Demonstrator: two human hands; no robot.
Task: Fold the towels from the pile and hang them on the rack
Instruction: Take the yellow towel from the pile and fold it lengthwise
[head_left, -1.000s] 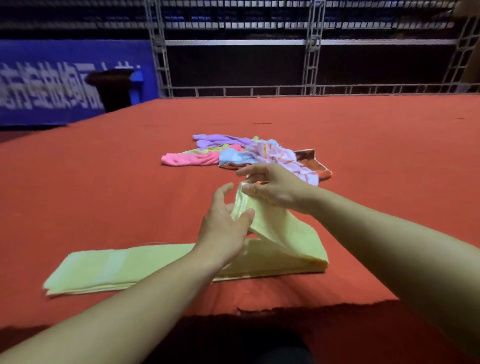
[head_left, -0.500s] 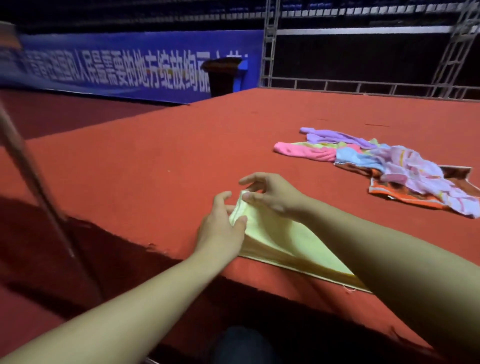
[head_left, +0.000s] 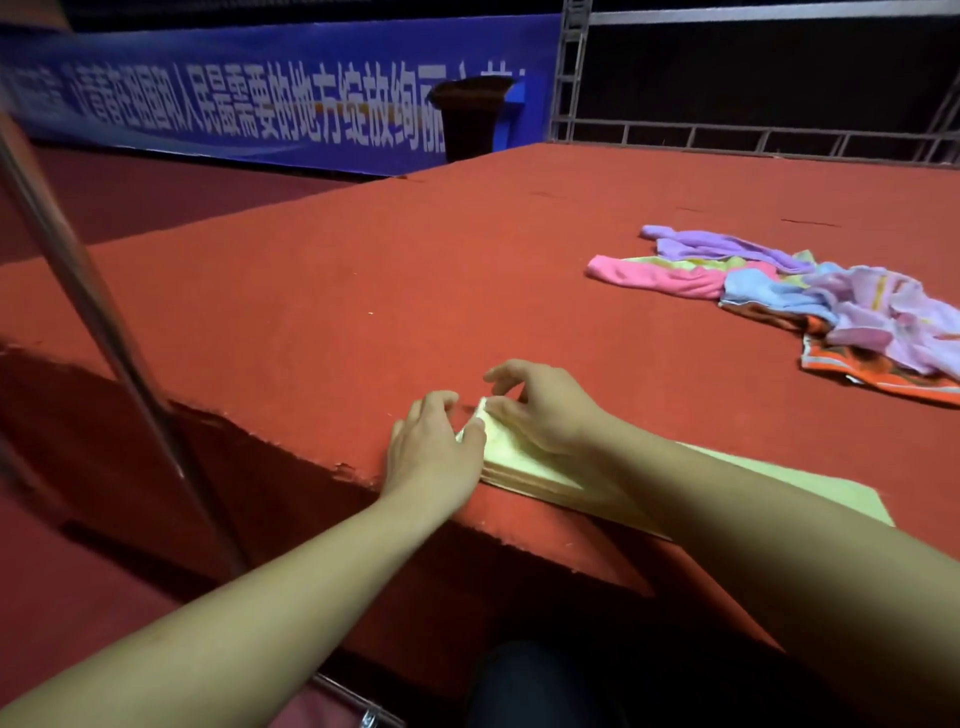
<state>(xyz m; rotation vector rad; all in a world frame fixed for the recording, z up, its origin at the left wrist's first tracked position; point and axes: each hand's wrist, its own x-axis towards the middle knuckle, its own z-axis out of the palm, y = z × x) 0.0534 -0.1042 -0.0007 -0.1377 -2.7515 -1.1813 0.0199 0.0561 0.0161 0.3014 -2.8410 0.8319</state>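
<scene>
A pale yellow towel (head_left: 530, 473) lies folded in layers near the front edge of the red platform (head_left: 363, 291). My left hand (head_left: 434, 447) pinches its left end between thumb and fingers. My right hand (head_left: 540, 405) rests over the same end and pinches the top corner, index finger raised. A pile of towels (head_left: 810, 301), pink, purple, blue and orange, lies at the right, farther back. A metal rack pole (head_left: 93, 312) slants through the left foreground, blurred.
The platform's front edge (head_left: 332, 467) drops to a dark red floor at the left. A blue banner (head_left: 270, 98) with white characters, a dark pedestal (head_left: 470, 117) and metal truss (head_left: 571, 67) stand behind. A metal rail end (head_left: 363, 712) shows at the bottom.
The view swung left, bringing the rack pole in. Both hands brought the towel's raised end over and down onto its left end, and the fold now lies flatter.
</scene>
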